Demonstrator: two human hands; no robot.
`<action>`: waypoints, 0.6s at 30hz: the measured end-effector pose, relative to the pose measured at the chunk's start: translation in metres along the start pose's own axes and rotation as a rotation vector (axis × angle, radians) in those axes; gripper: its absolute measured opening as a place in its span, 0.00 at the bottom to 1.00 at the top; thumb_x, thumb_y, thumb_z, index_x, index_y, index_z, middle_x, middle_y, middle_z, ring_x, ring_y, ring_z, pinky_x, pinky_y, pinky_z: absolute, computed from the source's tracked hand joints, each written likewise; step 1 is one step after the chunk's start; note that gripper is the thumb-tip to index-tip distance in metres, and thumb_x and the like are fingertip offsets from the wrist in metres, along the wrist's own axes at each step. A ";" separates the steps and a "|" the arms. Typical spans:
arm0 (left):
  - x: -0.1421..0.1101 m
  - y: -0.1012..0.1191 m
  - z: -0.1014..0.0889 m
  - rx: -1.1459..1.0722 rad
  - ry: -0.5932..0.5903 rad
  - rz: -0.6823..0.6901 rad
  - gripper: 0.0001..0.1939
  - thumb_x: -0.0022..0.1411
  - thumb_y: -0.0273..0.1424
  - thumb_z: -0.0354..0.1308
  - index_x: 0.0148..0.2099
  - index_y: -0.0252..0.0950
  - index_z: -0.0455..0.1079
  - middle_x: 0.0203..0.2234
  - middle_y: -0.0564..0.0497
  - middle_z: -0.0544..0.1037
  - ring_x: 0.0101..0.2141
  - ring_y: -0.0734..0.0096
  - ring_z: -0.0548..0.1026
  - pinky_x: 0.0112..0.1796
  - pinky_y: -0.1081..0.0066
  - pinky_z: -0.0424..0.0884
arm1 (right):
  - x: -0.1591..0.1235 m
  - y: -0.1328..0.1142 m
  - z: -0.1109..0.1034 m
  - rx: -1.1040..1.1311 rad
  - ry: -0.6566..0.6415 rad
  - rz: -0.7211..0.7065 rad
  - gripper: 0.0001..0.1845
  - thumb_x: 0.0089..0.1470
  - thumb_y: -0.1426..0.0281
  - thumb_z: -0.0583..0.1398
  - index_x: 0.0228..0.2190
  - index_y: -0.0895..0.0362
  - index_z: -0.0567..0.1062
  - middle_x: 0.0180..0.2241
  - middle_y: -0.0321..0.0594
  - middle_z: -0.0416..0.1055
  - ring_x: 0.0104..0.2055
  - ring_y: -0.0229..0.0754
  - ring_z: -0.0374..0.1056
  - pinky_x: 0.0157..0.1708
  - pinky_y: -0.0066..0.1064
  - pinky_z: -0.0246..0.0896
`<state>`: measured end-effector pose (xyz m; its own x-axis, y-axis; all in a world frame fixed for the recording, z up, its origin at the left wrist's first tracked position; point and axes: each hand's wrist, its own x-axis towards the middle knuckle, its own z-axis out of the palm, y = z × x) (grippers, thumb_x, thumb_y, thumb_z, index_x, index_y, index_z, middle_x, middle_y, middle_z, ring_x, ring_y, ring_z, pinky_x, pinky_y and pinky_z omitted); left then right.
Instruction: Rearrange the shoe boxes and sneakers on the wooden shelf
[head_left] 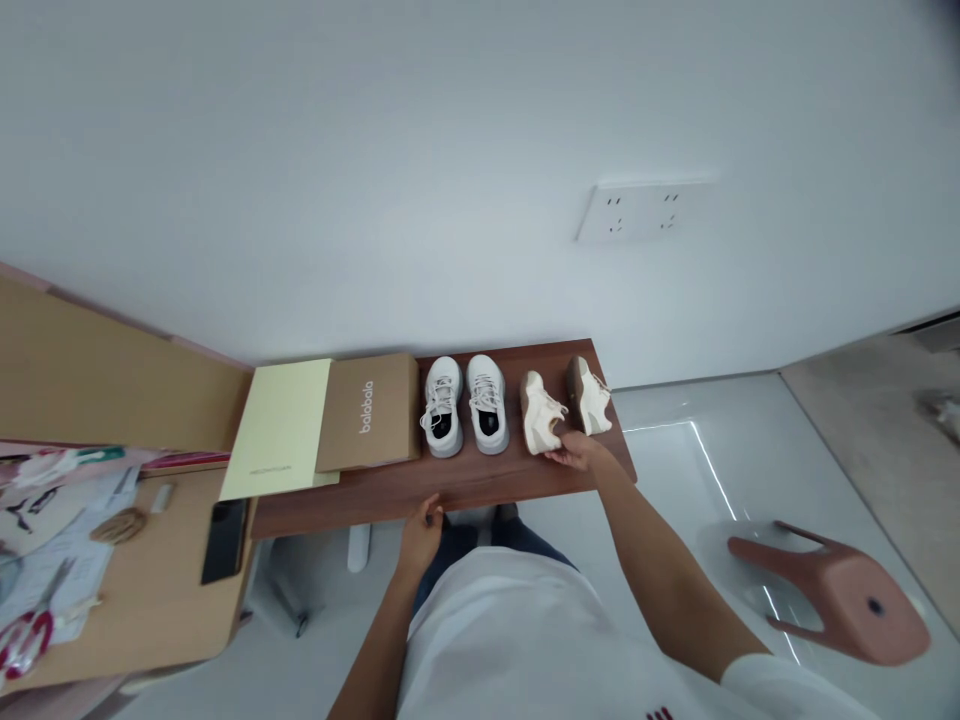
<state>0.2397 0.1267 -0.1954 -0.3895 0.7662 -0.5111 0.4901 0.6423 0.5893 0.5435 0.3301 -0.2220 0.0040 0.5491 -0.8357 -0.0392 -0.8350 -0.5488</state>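
My right hand has its fingers closed at the heel of a small cream sneaker, which lies tipped, with its sole toward the left. Just right of it, the matching small sneaker lies tipped the same way. To their left stands a pair of larger white lace-up sneakers, the left one and the right one, upright with toes toward the wall. My left hand is at the front edge of the brown wooden table, fingers loosely bent and apart, holding nothing.
Left of the shoes lie a brown shoebox and a pale yellow box. A side desk holds a black phone, red-handled scissors and twine. A pink stool stands on the right; a socket plate is on the wall.
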 end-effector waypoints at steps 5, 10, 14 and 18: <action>0.002 0.003 0.006 -0.030 -0.003 0.014 0.18 0.64 0.31 0.53 0.55 0.38 0.74 0.50 0.43 0.81 0.52 0.55 0.78 0.55 0.57 0.70 | -0.019 0.036 -0.025 0.093 0.114 -0.054 0.09 0.60 0.67 0.59 0.29 0.56 0.72 0.23 0.40 0.74 0.25 0.40 0.73 0.24 0.30 0.72; 0.008 0.005 0.013 -0.059 -0.051 0.028 0.19 0.65 0.30 0.52 0.56 0.37 0.73 0.53 0.42 0.79 0.55 0.57 0.76 0.55 0.58 0.70 | -0.055 0.085 0.009 -0.019 0.168 -0.143 0.13 0.59 0.63 0.57 0.24 0.54 0.71 0.18 0.36 0.68 0.22 0.43 0.70 0.24 0.35 0.72; 0.009 0.018 0.016 -0.002 0.003 0.147 0.20 0.66 0.30 0.51 0.58 0.34 0.72 0.54 0.39 0.77 0.57 0.56 0.73 0.58 0.57 0.67 | -0.070 0.077 0.077 -0.494 -0.032 -0.661 0.10 0.56 0.68 0.60 0.40 0.51 0.79 0.45 0.44 0.78 0.50 0.49 0.74 0.51 0.39 0.70; 0.026 0.051 0.014 0.112 0.192 0.278 0.25 0.69 0.31 0.47 0.66 0.35 0.64 0.62 0.38 0.68 0.61 0.55 0.69 0.59 0.59 0.66 | -0.060 0.034 0.135 -1.066 0.000 -0.723 0.19 0.59 0.70 0.60 0.52 0.53 0.73 0.54 0.51 0.72 0.52 0.54 0.73 0.51 0.42 0.67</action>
<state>0.2656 0.1788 -0.1873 -0.3636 0.9081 -0.2077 0.6765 0.4107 0.6112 0.4069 0.2730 -0.1881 -0.3099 0.8863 -0.3441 0.7854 0.0347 -0.6180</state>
